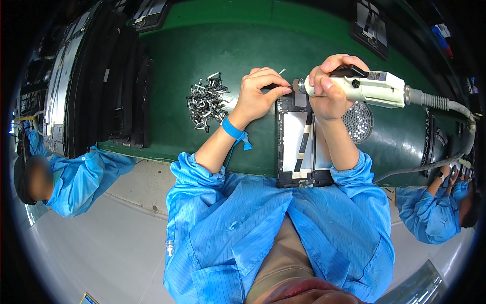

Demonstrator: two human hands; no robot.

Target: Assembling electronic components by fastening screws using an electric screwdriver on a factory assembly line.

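My right hand [331,86] is wrapped round a pale electric screwdriver [377,88], held level with its nose toward my left. Thumb and fingers of my left hand [260,93] are pinched together right at that nose; whatever lies between them is too small to make out. A thin white-tipped piece [282,71] sticks out just beyond those fingers. Below both hands lies an opened tablet-like housing [297,142] with a silver plate and dark strips, partly covered by my right forearm. Left of my left hand is a pile of small black and silver parts [206,103].
A round dish with a beaded metallic look [358,123] stands right of the housing. The screwdriver's cable [468,133] curves along the right side. Stacked dark housings [101,86] rise at the left; another housing [369,28] lies far right. Co-workers in blue [91,175] sit on both sides.
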